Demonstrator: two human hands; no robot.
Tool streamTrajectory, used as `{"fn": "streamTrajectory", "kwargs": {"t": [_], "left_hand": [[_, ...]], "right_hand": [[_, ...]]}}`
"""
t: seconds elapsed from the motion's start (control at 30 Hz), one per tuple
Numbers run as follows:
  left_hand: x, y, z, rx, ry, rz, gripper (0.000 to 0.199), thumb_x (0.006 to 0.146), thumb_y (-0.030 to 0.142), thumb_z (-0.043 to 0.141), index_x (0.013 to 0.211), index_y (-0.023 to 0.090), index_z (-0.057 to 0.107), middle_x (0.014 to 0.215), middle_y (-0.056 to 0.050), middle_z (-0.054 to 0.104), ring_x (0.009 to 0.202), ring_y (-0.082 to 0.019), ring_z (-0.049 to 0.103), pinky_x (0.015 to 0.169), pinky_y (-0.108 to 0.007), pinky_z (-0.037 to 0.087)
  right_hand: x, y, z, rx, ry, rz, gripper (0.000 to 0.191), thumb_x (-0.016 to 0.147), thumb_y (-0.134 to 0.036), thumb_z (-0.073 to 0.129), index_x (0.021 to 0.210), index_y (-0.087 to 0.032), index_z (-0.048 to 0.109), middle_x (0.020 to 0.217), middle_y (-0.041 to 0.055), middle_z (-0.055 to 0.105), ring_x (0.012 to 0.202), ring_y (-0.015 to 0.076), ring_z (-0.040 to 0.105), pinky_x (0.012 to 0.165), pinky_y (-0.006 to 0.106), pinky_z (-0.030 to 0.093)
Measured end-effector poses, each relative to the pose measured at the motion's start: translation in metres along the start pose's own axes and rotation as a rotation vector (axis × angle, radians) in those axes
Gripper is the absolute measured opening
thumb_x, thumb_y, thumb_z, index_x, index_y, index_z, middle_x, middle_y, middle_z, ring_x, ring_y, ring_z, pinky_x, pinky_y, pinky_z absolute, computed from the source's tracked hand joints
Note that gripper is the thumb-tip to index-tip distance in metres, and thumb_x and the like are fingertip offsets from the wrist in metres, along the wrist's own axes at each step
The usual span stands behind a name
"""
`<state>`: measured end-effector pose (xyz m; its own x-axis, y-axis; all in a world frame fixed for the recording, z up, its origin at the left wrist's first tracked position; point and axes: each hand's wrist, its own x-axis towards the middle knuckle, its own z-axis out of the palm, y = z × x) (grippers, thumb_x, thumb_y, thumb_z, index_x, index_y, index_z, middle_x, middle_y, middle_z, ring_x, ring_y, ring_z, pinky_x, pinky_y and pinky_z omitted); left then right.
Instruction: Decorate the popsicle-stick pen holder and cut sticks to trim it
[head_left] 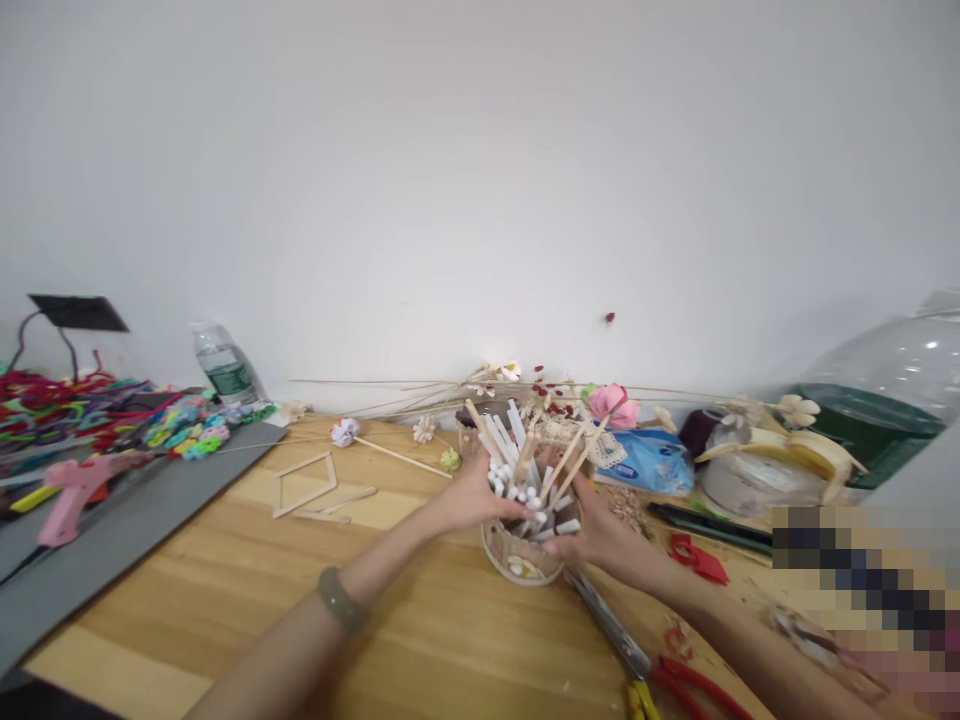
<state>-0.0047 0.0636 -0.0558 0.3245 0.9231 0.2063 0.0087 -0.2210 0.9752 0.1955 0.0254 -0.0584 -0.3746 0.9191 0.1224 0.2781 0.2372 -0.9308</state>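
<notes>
A round, see-through cup (517,565) stands on the wooden table, packed with wooden sticks (574,460), white rods and white-tipped swabs (510,480). My left hand (484,497) wraps round the cup's left side, its thumb lying over the rim near the swabs. On the opposite side, my right hand (589,530) closes round the cup too; its far fingers are hidden behind the contents. Scissors or pliers with red and yellow handles (652,690) lie just below my right hand. A thin wooden-stick frame (306,482) and loose sticks (334,508) rest left of the cup.
At left, a grey mat (180,515) holds a pink glue gun (75,495) and colourful pipe cleaners. A water bottle (225,365) leans at the wall. Dried flowers, a blue packet (649,460), a banana peel (787,447) and a large green-labelled bottle (877,410) line the back right.
</notes>
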Motion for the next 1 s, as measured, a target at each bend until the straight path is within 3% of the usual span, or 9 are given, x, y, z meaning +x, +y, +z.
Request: {"fn": "streamTrajectory", "kwargs": {"t": [0.13,0.23,0.37,0.5,0.73,0.9,1.0], "left_hand": [[0.017,-0.017,0.011,-0.056,0.031,-0.008,0.050,0.057,0.033,0.078,0.101,0.016,0.061,0.100,-0.007,0.067,0.094,-0.024,0.061,0.091,-0.039,0.044],[0.026,-0.020,0.021,-0.094,0.083,-0.009,0.044,0.062,0.036,0.074,0.097,0.015,0.061,0.097,-0.006,0.068,0.091,-0.023,0.062,0.086,-0.036,0.046],[0.032,-0.014,0.034,-0.102,0.124,-0.016,0.041,0.062,0.032,0.075,0.096,0.015,0.060,0.097,-0.006,0.068,0.092,-0.022,0.061,0.085,-0.035,0.046],[0.036,-0.005,0.047,-0.098,0.156,-0.038,0.033,0.067,0.030,0.071,0.095,0.015,0.061,0.098,-0.007,0.068,0.094,-0.023,0.060,0.086,-0.036,0.045],[0.028,0.017,0.064,-0.260,0.117,-0.064,0.052,0.072,0.037,0.068,0.116,0.018,0.048,0.119,-0.011,0.061,0.109,-0.023,0.057,0.093,-0.035,0.044],[0.012,0.029,0.059,-0.449,-0.042,-0.111,0.055,0.078,0.041,0.059,0.124,0.019,0.039,0.124,-0.012,0.057,0.109,-0.024,0.058,0.090,-0.036,0.048],[0.005,0.021,0.053,-0.432,0.003,-0.077,0.052,0.078,0.039,0.056,0.123,0.020,0.038,0.130,-0.012,0.051,0.116,-0.024,0.052,0.095,-0.037,0.045]], "right_hand": [[0.014,0.000,0.004,0.008,-0.026,-0.039,0.099,0.064,-0.047,0.072,0.142,-0.022,0.019,0.141,0.0116,0.031,0.130,0.0309,0.028,0.108,0.045,0.024],[0.019,-0.001,-0.004,0.019,-0.004,-0.009,0.095,0.066,-0.046,0.072,0.142,-0.023,0.019,0.137,0.0112,0.037,0.125,0.0304,0.035,0.105,0.047,0.028],[0.027,-0.005,-0.017,0.067,0.023,0.036,0.094,0.059,-0.042,0.078,0.138,-0.023,0.031,0.132,0.0094,0.044,0.118,0.0283,0.045,0.101,0.043,0.034],[0.034,-0.003,-0.025,0.159,0.080,0.092,0.070,0.064,-0.038,0.076,0.126,-0.025,0.048,0.121,0.0055,0.056,0.109,0.0253,0.053,0.095,0.039,0.041],[0.030,0.003,-0.032,0.392,0.066,0.187,0.056,0.064,-0.039,0.077,0.113,-0.023,0.058,0.103,0.0032,0.066,0.097,0.0234,0.061,0.085,0.034,0.048],[0.029,0.002,-0.030,0.532,0.019,0.276,0.047,0.066,-0.037,0.076,0.107,-0.021,0.061,0.091,0.0036,0.069,0.082,0.0211,0.065,0.073,0.031,0.052],[0.033,0.005,-0.028,0.572,-0.001,0.317,0.041,0.064,-0.034,0.078,0.100,-0.020,0.063,0.086,0.0031,0.070,0.079,0.0210,0.065,0.073,0.031,0.052]]}}
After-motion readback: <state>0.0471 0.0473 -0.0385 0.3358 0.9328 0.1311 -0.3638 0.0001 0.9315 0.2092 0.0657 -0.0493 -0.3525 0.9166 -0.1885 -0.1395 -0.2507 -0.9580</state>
